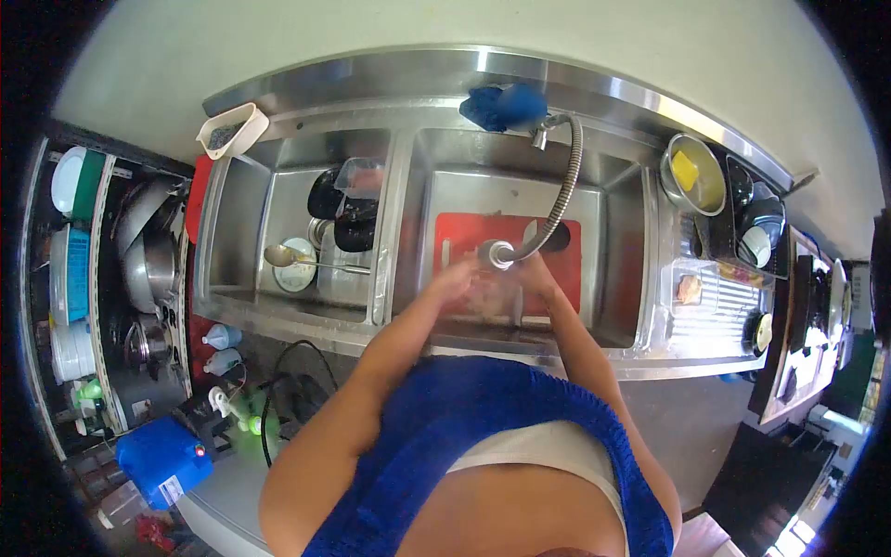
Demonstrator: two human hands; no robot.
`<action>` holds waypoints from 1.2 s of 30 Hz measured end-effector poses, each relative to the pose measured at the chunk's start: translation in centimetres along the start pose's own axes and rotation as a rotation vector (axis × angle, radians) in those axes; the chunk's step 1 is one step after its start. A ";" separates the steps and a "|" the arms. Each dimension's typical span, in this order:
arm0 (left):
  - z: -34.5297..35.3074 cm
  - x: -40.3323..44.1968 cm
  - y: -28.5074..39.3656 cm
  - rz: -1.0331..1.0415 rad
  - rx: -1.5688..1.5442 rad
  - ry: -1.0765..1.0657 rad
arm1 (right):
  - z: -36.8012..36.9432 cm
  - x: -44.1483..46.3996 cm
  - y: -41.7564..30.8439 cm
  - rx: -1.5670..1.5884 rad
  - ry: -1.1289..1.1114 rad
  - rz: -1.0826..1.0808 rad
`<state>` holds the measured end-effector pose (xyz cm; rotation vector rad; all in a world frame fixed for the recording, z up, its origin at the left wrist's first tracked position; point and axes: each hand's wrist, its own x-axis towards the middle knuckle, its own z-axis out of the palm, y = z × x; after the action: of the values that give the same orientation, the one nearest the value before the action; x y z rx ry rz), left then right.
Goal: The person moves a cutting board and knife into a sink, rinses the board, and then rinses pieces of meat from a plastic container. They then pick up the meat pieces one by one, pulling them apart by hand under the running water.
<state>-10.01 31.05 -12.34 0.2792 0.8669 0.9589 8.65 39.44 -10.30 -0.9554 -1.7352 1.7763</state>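
Both my hands are over the right sink basin [622, 278], beneath the spray head [501, 253] of a flexible metal hose. My left hand [455, 281] is left of the spray head, its fingers smeared by motion. On the other side, my right hand [535, 275] is close to the spray head; its fingers are partly hidden and blurred. Between the hands is a hazy patch, and I cannot make out whether it is water or an object. A red cutting board [568, 288] lies in the basin under them. A dark round item [555, 236] rests on it.
The left basin [241, 232] holds black containers [355, 227], a clear tub [362, 176], a white lid [294, 269] and a ladle [278, 256]. A blue cloth [501, 107] sits behind the faucet. At right stand a metal bowl [682, 195] with a yellow sponge [685, 171] and a dish rack [733, 246].
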 end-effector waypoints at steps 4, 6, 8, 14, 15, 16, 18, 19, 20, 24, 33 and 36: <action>1.5 -1.4 2.1 0.011 0.121 0.125 | 0.9 -0.1 -0.4 -0.029 -0.018 -0.087; 1.6 -1.8 2.6 0.013 0.633 0.223 | 1.7 -0.5 -0.6 0.025 0.020 -0.095; 1.5 -2.4 3.2 0.027 0.566 0.256 | 2.2 -0.9 -1.3 0.078 0.052 -0.106; 0.4 -3.3 3.1 0.035 0.182 0.220 | 2.4 -1.6 -2.1 0.224 0.038 0.107; 0.8 -3.7 3.4 0.035 -0.010 0.179 | 2.6 -1.6 -1.8 0.178 0.046 0.053; 1.3 -3.9 3.6 0.037 -0.010 0.177 | 2.6 -1.6 -1.5 0.131 0.054 -0.001; 1.5 -4.0 3.5 0.045 0.072 0.229 | 3.0 -2.2 -1.7 0.137 0.085 0.025; 1.3 -3.9 3.3 0.045 0.072 0.228 | 3.2 -2.6 -2.2 0.143 0.117 0.053; 1.1 -3.8 3.2 0.077 0.104 0.208 | 3.2 -2.9 -2.7 0.143 0.119 0.054; 1.4 -3.7 3.0 0.153 0.186 0.196 | 3.0 -2.5 -0.1 0.053 0.166 0.029; -0.6 -1.6 2.1 0.150 0.195 0.120 | 2.8 -3.6 -2.4 0.462 0.243 0.159; 2.2 -1.8 3.8 0.049 0.069 0.059 | -0.6 -4.5 -3.9 0.038 0.458 0.030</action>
<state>-11.09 32.09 -7.87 0.3340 0.9522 0.9877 11.52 36.77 -5.77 -1.2598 -1.3974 1.4545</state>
